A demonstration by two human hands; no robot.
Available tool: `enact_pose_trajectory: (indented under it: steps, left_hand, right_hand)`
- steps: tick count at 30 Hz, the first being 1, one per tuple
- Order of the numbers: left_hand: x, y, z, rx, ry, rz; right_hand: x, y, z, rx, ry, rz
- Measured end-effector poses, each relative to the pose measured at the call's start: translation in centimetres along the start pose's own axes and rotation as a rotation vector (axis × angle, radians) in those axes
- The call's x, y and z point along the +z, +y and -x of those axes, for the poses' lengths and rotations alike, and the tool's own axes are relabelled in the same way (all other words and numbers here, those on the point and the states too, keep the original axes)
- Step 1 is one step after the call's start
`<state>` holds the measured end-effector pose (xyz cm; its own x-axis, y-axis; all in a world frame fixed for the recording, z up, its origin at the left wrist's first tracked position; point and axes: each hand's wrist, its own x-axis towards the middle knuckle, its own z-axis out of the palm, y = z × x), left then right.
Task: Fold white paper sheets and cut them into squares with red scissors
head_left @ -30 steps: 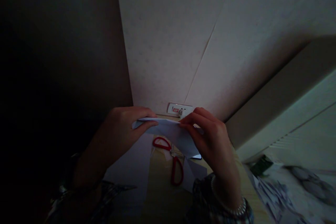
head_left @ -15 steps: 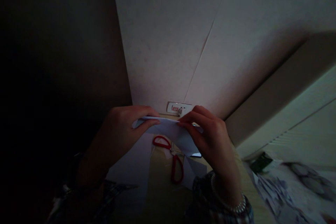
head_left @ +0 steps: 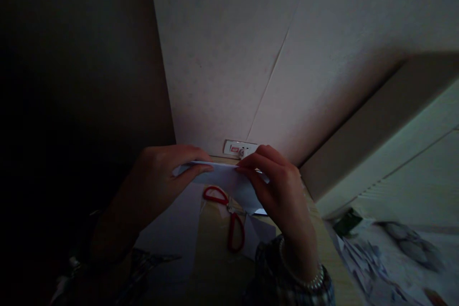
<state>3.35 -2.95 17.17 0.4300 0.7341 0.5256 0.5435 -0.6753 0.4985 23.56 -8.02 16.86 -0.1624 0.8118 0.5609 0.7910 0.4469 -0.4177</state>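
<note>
A folded sheet of white paper point(head_left: 225, 175) is stretched between my two hands above the table. My left hand point(head_left: 172, 172) pinches its left end between thumb and fingers. Further right, my right hand point(head_left: 274, 177) grips the upper edge with thumb and forefinger, and the paper droops below it. Red-handled scissors point(head_left: 234, 232) lie spread on the table under the paper; their blade tips are hidden. Beneath my left forearm is a larger white sheet point(head_left: 179, 229). A folded paper piece point(head_left: 258, 234) rests beside the scissors, near my right wrist.
The wooden table point(head_left: 211, 253) stands against a pale wall point(head_left: 222, 57). A socket plate point(head_left: 238, 149) with a plug is just behind my hands. To the right are a white panel point(head_left: 387, 162), crumpled papers point(head_left: 373, 267) and a dark green object point(head_left: 347, 222).
The whole view has shifted slightly, so everything sits a little further left. Both hands keep their pinch on the paper, whose upper edge looks a bit straighter.
</note>
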Motion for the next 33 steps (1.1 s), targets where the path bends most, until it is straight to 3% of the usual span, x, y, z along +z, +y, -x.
enact_pose_trajectory:
  steps: [7,16,33]
  left_hand:
    - [0.1,0.5,0.0,0.000,0.025,-0.066]
    - [1.4,1.2,0.1,0.172,0.079,-0.134]
    - [0.6,1.9,0.1,0.127,0.169,0.014]
  right_hand:
    - [0.2,0.2,-0.1,-0.054,0.006,0.014]
    - [0.2,-0.2,0.1,-0.080,0.016,-0.027]
    - [0.0,-0.6,0.2,-0.101,0.083,-0.040]
